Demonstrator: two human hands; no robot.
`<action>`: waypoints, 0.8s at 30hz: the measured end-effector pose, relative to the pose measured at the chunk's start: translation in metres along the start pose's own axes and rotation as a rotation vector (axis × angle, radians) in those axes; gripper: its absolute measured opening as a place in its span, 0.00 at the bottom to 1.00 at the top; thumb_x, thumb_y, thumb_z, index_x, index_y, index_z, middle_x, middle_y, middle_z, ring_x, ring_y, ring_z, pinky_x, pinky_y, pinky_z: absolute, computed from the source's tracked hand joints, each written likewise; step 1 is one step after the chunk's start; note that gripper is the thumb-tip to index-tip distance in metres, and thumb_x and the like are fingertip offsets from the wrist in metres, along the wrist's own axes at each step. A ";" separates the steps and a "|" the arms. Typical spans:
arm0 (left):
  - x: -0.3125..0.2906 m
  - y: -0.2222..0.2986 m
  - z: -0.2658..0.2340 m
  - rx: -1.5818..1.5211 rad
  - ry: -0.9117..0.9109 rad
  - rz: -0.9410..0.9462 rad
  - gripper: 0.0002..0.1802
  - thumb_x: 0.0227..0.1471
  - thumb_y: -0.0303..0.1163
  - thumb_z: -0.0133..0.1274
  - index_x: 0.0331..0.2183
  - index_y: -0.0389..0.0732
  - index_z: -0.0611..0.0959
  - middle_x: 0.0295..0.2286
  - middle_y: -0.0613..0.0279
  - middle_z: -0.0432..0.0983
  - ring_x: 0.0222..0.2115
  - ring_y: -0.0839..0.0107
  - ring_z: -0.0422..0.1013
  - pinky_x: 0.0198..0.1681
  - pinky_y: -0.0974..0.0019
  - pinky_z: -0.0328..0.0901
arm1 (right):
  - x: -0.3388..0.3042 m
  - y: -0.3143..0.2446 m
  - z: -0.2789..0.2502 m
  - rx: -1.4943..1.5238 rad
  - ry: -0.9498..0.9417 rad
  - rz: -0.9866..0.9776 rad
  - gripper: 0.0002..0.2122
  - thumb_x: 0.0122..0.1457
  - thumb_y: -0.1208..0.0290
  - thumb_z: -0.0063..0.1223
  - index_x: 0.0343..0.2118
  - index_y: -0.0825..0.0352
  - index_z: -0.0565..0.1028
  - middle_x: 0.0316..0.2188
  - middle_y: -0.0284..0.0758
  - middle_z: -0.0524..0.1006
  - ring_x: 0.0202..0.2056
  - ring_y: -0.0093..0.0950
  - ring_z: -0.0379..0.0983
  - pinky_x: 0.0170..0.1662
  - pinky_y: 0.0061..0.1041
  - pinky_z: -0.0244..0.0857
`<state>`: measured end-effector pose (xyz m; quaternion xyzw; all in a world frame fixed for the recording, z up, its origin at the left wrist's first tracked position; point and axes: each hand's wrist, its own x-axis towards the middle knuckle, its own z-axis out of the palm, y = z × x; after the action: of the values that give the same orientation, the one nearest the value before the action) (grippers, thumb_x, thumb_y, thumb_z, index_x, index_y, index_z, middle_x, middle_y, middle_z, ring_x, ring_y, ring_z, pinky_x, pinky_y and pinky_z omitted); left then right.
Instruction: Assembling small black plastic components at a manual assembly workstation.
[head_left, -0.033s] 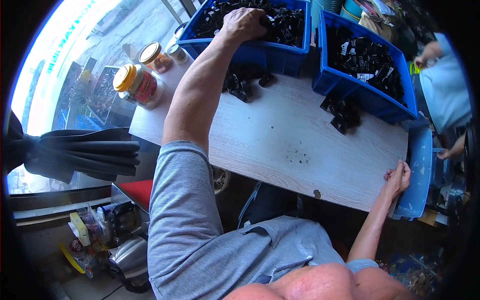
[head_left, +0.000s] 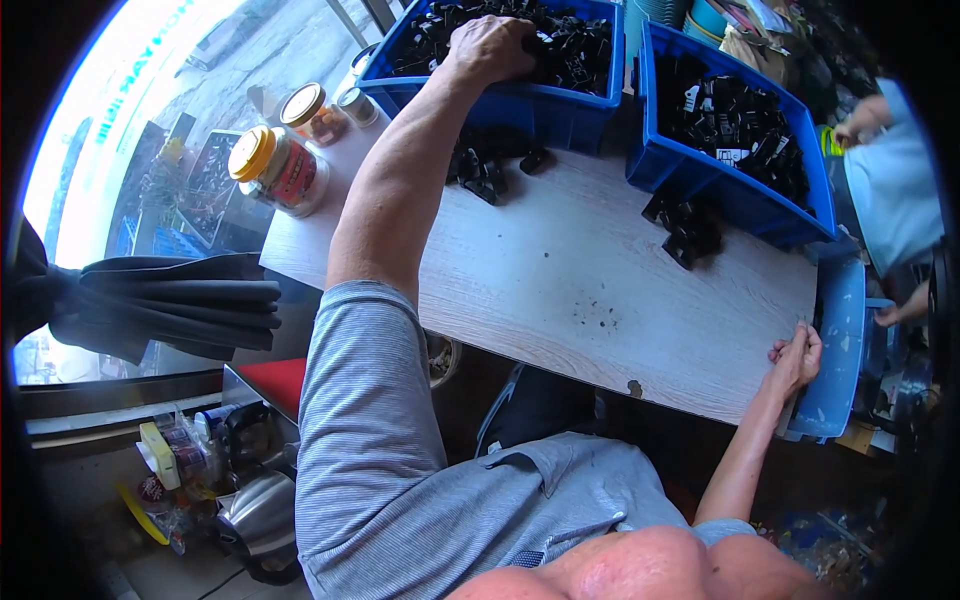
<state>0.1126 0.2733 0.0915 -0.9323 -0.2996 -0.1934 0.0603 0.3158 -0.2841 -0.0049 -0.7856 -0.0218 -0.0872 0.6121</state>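
My left hand (head_left: 490, 48) reaches into the left blue bin (head_left: 560, 105), which is heaped with small black plastic parts (head_left: 572, 62). Its fingers bend down into the heap, and their tips are hidden there. At the table's right edge, my right hand (head_left: 797, 360) rests beside an upright light-blue bin (head_left: 838, 345). The fingers there are curled, and whatever may lie within them cannot be made out. Below the left bin, a small pile of black parts (head_left: 480, 175) lies on the pale wood-grain table (head_left: 540, 270), partly behind my left forearm.
Another blue bin (head_left: 740, 190) of black parts stands at the right, with loose black parts (head_left: 685, 232) before it. Lidded jars (head_left: 285, 175) stand at the table's left by the window. A steel kettle (head_left: 262, 515) sits lower left. At far right is another person (head_left: 885, 185).
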 end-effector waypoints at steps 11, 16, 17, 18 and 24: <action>0.002 -0.001 0.006 -0.062 0.035 -0.026 0.22 0.50 0.46 0.59 0.49 0.60 0.84 0.40 0.58 0.83 0.43 0.56 0.79 0.47 0.52 0.74 | 0.009 0.011 -0.005 0.012 -0.008 0.012 0.10 0.62 0.64 0.59 0.39 0.66 0.78 0.17 0.30 0.71 0.18 0.18 0.69 0.19 0.16 0.63; -0.004 -0.002 0.000 -0.083 0.206 0.013 0.22 0.50 0.46 0.60 0.48 0.56 0.84 0.37 0.57 0.83 0.39 0.55 0.80 0.44 0.54 0.75 | 0.006 0.006 -0.002 0.005 -0.004 0.016 0.11 0.62 0.63 0.60 0.39 0.66 0.78 0.16 0.30 0.71 0.18 0.19 0.69 0.19 0.17 0.64; -0.004 0.000 -0.003 -0.121 0.235 0.022 0.20 0.50 0.45 0.60 0.46 0.54 0.84 0.36 0.56 0.83 0.38 0.55 0.80 0.43 0.54 0.75 | 0.004 0.004 -0.002 0.004 0.005 0.014 0.11 0.62 0.63 0.60 0.39 0.65 0.78 0.15 0.28 0.69 0.18 0.18 0.68 0.19 0.17 0.63; -0.005 0.003 -0.006 -0.159 0.263 0.031 0.19 0.50 0.44 0.61 0.44 0.51 0.85 0.36 0.56 0.83 0.36 0.54 0.80 0.42 0.55 0.75 | 0.003 0.003 -0.002 0.002 0.015 0.012 0.11 0.61 0.63 0.60 0.39 0.64 0.77 0.14 0.26 0.67 0.17 0.18 0.68 0.19 0.16 0.62; -0.023 0.017 -0.049 -0.334 0.621 -0.049 0.07 0.49 0.30 0.60 0.28 0.38 0.79 0.24 0.47 0.77 0.27 0.45 0.75 0.31 0.50 0.69 | 0.000 -0.001 0.000 0.011 0.003 0.027 0.10 0.62 0.63 0.60 0.39 0.65 0.78 0.15 0.26 0.67 0.18 0.18 0.68 0.19 0.16 0.62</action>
<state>0.0893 0.2359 0.1272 -0.8186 -0.2536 -0.5152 -0.0096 0.3161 -0.2844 -0.0039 -0.7823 -0.0107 -0.0801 0.6176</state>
